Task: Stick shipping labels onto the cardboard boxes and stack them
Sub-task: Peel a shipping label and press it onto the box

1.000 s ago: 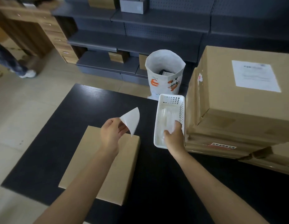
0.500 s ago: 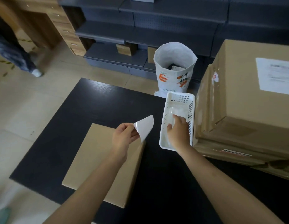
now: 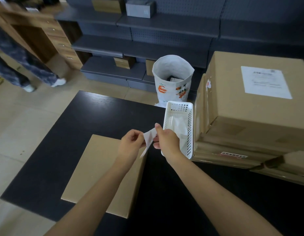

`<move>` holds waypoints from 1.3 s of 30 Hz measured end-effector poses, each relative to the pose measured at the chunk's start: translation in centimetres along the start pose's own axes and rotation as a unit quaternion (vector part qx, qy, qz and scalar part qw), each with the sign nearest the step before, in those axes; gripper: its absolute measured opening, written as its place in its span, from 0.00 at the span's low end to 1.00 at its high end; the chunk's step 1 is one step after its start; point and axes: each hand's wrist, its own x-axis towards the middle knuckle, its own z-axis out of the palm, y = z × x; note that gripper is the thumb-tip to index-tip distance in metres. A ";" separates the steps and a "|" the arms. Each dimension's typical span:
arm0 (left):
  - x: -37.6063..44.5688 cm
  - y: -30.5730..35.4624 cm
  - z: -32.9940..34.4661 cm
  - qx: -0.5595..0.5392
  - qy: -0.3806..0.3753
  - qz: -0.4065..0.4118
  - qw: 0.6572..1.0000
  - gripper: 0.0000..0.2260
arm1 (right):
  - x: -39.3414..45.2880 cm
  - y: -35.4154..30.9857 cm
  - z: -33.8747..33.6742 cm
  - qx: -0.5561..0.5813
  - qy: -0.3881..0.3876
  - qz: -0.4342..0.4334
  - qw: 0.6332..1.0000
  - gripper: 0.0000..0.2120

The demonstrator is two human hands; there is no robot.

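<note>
Above the flat box's [image 3: 103, 174] two-o'clock corner, your left hand [image 3: 130, 143] and right hand [image 3: 166, 142] both pinch the label [image 3: 148, 138]; you're likely peeling it. Next, press it onto that box.

Two bare forearms rise from the bottom edge of the frame toward its centre. No sleeves, watch, rings or gloves show on the left hand [image 3: 130, 143] or the right hand [image 3: 166, 140].

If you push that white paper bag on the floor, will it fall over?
Probably, fairly easily. The white paper bag stands tall on a narrow base, so a shove near its open top would likely tip it. It looks thin-walled with little inside, so it is probably light and may slide instead.
</note>
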 end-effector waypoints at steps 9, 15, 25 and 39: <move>-2.9 -0.4 -2.9 0.177 -0.060 0.197 0.962 0.05 | -3.7 0.2 1.5 0.267 -0.041 0.061 0.961 0.08; -1.8 -1.3 -7.3 0.093 0.035 0.119 0.988 0.06 | -5.7 -0.1 4.7 0.329 -0.010 0.069 0.942 0.08; 3.1 -7.3 -17.8 0.163 -0.054 0.046 0.984 0.09 | -9.4 -0.2 15.3 0.337 0.040 0.067 0.938 0.08; 1.3 -11.6 -19.3 0.314 -0.092 0.056 0.943 0.10 | -9.9 6.8 17.9 -0.113 0.209 -0.003 0.971 0.05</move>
